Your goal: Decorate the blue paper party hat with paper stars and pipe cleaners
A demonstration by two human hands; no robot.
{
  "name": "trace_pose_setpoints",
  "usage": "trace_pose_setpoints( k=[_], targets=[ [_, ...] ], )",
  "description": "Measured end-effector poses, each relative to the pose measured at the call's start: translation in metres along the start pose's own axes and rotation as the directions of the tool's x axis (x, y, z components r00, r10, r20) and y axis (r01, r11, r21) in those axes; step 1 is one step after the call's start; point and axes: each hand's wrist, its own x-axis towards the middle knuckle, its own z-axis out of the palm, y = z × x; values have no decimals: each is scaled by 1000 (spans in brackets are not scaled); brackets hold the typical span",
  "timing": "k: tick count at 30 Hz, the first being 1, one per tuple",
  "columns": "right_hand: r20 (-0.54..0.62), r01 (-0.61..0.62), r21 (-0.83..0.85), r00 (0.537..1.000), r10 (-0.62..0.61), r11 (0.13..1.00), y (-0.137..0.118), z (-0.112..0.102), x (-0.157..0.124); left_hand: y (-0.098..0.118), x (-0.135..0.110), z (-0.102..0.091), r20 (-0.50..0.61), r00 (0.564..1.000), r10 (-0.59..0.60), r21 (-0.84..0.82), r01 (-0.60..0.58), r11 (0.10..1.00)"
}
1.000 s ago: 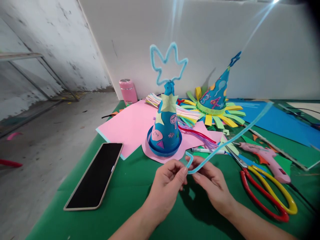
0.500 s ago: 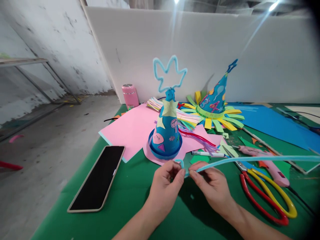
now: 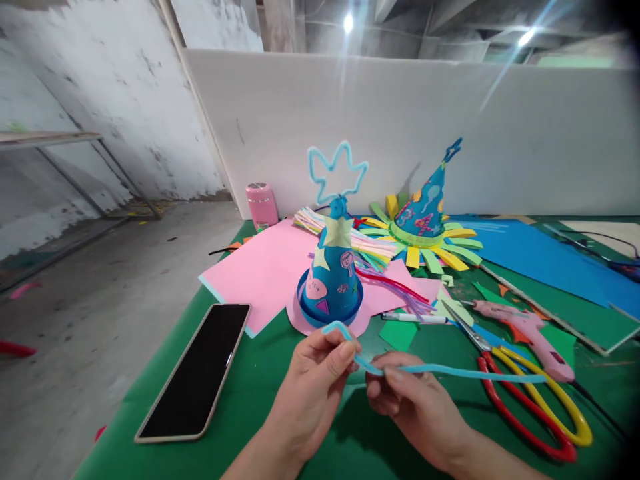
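Both my hands hold a light blue pipe cleaner (image 3: 450,371) low over the green table (image 3: 240,440). My left hand (image 3: 313,387) pinches its bent end, which arches up over my fingers. My right hand (image 3: 410,400) pinches it just to the right, and the long straight part runs off rightward over the scissors (image 3: 530,393). Just beyond my hands stands a blue paper cone hat (image 3: 331,280) with stickers, a star and a pipe-cleaner leaf outline on top, resting on pink paper (image 3: 260,267).
A dark phone (image 3: 197,370) lies at the left. A second cone hat (image 3: 425,207) with paper petals stands farther back, next to coloured paper strips (image 3: 370,243). A pink glue gun (image 3: 520,327), a pen (image 3: 415,319), a pink bottle (image 3: 261,205) and blue sheets (image 3: 545,253) surround them.
The long end of the pipe cleaner has swung down from pointing up-right to lying nearly level. The bent end has shifted left over my left fingers. The view has tilted upward.
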Motion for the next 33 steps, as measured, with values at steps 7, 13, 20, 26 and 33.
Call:
trace_pose_setpoints(
  k=[7,13,20,26,33],
  targets=[
    [497,611,-700,789,-361,370,-14,-8,-4,5,3,0,92,996,-14,-50,19,999],
    [51,323,-650,922,-384,688,-20,-9,5,-1,3,-3,160,983,-88,33,84,996],
    [70,76,-169,995,-65,983,-11,-3,10,-22,5,-2,136,958,-251,109,238,965],
    [-165,82,-252,978,-126,964,-10,-16,13,-26,4,-3,157,939,-305,93,294,951],
    [-81,19,-268,996,-43,963,-12,-14,13,-29,4,-1,148,937,-316,176,290,941]
  ],
)
